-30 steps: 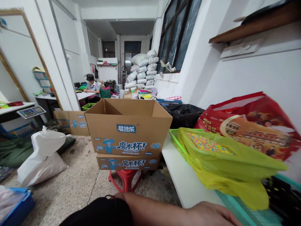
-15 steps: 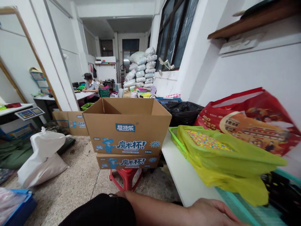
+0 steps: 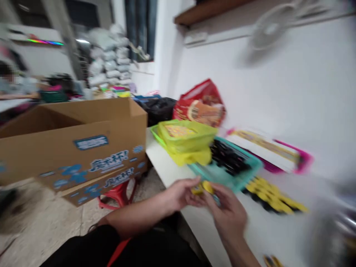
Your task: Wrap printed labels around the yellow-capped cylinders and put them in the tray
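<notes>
The picture is smeared by motion. My left hand [image 3: 180,193] and my right hand [image 3: 228,211] meet over the near edge of the white table [image 3: 167,167]. Between their fingertips sits a small yellow piece [image 3: 203,187], pinched from both sides. Just behind the hands stands a teal tray [image 3: 211,177] with black items in it. A row of yellow and black pieces [image 3: 271,198] lies on the table right of the hands.
A green basket [image 3: 186,138] lined with a yellow bag of coloured beads sits behind the tray, a red bag [image 3: 201,105] beyond it. Stacked cardboard boxes [image 3: 75,144] rest on a red stool [image 3: 116,194] at left. A pink-edged flat pack [image 3: 269,152] leans at the wall.
The view has swung right and down. Both hands have come up together at the table edge and now pinch a small yellow piece; before, only my left arm showed, resting low.
</notes>
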A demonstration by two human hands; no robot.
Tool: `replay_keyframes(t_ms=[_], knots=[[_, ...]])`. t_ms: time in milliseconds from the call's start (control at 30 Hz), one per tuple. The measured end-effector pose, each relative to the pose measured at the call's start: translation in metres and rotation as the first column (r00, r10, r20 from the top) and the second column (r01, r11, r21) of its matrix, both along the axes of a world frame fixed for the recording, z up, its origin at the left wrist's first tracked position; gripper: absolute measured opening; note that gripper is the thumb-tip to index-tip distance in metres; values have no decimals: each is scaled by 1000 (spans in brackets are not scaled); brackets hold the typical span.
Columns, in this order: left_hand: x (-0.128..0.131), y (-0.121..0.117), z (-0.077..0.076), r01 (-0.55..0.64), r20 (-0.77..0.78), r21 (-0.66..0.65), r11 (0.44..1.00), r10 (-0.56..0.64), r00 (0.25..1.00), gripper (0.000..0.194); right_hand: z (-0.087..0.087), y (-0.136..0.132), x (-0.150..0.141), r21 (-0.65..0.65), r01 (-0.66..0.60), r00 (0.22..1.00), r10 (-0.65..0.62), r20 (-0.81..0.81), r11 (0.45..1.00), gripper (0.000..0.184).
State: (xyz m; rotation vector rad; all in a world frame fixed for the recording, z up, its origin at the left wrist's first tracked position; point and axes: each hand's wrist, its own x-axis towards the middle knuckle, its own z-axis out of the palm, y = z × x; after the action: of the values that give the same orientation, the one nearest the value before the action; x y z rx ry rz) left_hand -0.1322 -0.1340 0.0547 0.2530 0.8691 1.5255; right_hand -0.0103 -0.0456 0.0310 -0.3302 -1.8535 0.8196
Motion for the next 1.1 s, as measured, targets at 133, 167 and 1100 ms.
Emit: replay_keyframes(t_ms=[133,167,1100], knots=[[-1,3,8,-148,-54,105,983,154,987,32,11,1,-5,-46,33,991,-27,134,998,26],[0,4,8,-196,-103,114,974,208,973,32,14,2,-5,-71,23,987,-11,160,997,26],[7,1,4,-255,-415,204,945,319,852,31,23,9,3,-277,-250,953,286,96,928,17]])
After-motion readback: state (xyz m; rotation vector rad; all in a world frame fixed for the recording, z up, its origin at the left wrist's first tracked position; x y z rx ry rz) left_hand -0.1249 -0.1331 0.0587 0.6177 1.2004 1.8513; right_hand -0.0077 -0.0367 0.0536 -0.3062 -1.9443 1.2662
